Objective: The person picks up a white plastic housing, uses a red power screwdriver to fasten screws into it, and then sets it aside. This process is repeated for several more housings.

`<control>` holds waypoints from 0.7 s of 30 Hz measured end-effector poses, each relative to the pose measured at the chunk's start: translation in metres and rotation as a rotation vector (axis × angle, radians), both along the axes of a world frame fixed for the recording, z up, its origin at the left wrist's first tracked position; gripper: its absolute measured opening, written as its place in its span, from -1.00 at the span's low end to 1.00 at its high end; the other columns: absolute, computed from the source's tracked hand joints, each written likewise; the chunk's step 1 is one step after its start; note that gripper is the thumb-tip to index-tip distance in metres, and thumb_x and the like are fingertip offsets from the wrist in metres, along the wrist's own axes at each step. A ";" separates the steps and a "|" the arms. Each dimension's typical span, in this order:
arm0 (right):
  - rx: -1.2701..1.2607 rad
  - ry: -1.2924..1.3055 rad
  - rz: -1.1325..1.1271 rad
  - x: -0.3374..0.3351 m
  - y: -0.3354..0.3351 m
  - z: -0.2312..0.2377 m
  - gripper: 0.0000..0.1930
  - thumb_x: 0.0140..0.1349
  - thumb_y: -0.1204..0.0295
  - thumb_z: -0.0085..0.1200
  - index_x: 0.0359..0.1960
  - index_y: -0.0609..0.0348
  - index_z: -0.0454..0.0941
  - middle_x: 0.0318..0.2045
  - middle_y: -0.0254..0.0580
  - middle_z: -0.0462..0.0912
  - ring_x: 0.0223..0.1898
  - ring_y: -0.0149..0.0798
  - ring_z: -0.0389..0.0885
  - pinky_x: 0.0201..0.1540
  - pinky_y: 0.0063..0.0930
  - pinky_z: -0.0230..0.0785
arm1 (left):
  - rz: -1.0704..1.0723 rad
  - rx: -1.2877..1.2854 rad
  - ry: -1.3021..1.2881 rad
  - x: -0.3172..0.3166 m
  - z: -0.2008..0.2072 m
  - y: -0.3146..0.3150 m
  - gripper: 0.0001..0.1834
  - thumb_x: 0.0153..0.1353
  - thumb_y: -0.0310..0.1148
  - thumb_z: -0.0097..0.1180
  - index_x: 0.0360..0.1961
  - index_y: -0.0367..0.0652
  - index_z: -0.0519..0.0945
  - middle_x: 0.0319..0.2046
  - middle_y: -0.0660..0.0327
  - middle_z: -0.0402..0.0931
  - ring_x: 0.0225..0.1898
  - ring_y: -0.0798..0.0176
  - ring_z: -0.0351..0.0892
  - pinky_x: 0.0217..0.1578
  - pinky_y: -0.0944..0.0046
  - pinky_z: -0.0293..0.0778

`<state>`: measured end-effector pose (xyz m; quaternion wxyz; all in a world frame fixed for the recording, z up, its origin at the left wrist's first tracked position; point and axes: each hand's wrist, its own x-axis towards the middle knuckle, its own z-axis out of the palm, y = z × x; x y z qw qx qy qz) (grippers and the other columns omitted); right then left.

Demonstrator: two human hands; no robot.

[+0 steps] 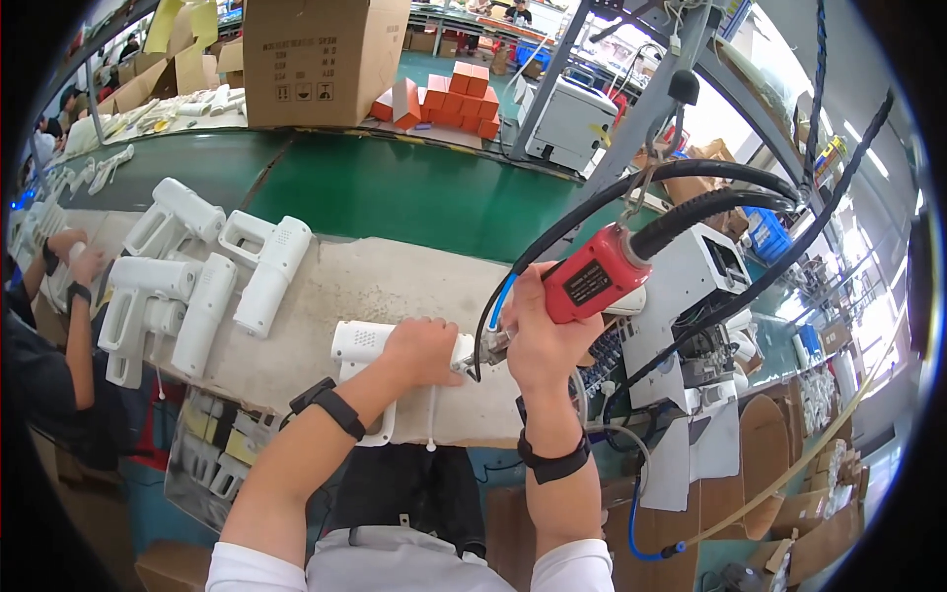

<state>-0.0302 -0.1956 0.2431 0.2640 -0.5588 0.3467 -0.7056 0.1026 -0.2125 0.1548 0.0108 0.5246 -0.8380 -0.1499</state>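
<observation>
My left hand (424,352) is closed over a white handheld appliance housing (357,342) with a perforated grille at one end and a loop handle below. It lies on the worktable (345,281), pressed down under my fingers. My right hand (550,340) is wrapped round a red power tool (597,276) with a dark label, black hose and blue air line. The tool's metal tip is at the housing's right end, beside my left fingers; the exact contact point is hidden. A short white cord (432,414) hangs from the housing over the table's front edge.
Several white housings (271,276) lie on the left of the table. Behind runs a green conveyor (395,187), with a cardboard box (321,59) and orange boxes (459,99) beyond. At left a co-worker's hands (79,261) handle parts. A grey metal machine (691,296) and hanging cables crowd the right.
</observation>
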 end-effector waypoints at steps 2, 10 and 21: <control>0.035 -0.012 -0.011 0.005 -0.004 -0.015 -0.90 0.27 0.51 0.16 -0.32 0.27 0.50 -0.64 -0.34 0.51 -0.69 -0.50 0.43 -0.63 -0.61 0.24 | -0.012 -0.018 0.053 0.003 -0.008 -0.001 -0.26 -0.24 0.19 0.40 -0.19 -0.21 0.54 -0.27 0.09 0.60 -0.16 0.01 0.62 -0.14 0.08 0.53; 0.095 0.095 -0.059 0.010 -0.015 -0.036 -0.91 0.23 0.54 0.17 -0.33 0.25 0.49 -0.59 -0.34 0.53 -0.65 -0.51 0.46 -0.60 -0.62 0.27 | -0.031 -0.187 0.088 0.073 -0.009 -0.001 -0.03 -0.46 0.22 0.51 0.00 -0.13 0.51 -0.15 0.04 0.55 0.04 -0.07 0.49 0.02 0.06 0.42; -0.083 -0.024 0.105 0.063 -0.029 0.022 -0.79 0.25 0.39 0.25 -0.38 0.25 0.49 -0.63 -0.34 0.50 -0.69 -0.51 0.42 -0.63 -0.63 0.24 | 0.120 0.184 0.004 0.061 0.022 0.011 -0.01 -0.43 0.32 0.45 -0.09 -0.28 0.54 -0.13 0.03 0.60 -0.02 -0.02 0.58 -0.01 0.07 0.49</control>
